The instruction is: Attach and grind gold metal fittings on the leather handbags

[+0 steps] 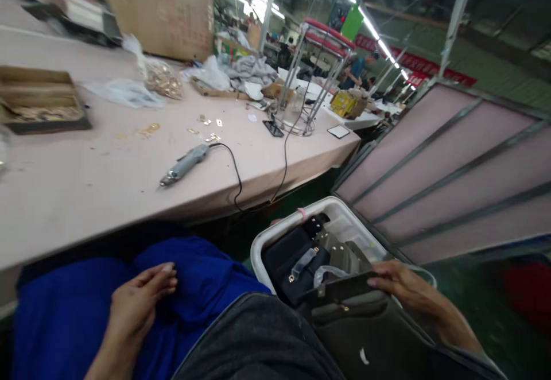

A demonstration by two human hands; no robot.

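Note:
My right hand (398, 282) pinches the upper edge of a dark olive bag (365, 322), which has a small gold zipper pull and is tilted beside my lap. The bag overlaps the near rim of a white plastic bin (267, 242). Inside the bin lie a black bag (288, 259) with a plastic-wrapped handle and other dark and olive pieces. Over the blue cloth (193, 271) on my lap, my left hand (140, 297) has its fingers drawn together; nothing shows between them.
A grey electric screwdriver (185, 165) lies on the pink table (107, 185), its cable hanging over the edge. Small gold parts (210, 137), a phone (273, 128), an open box (43, 99) and an upturned red stool (329, 38) are there too. Metal-framed panel (451, 167) stands right.

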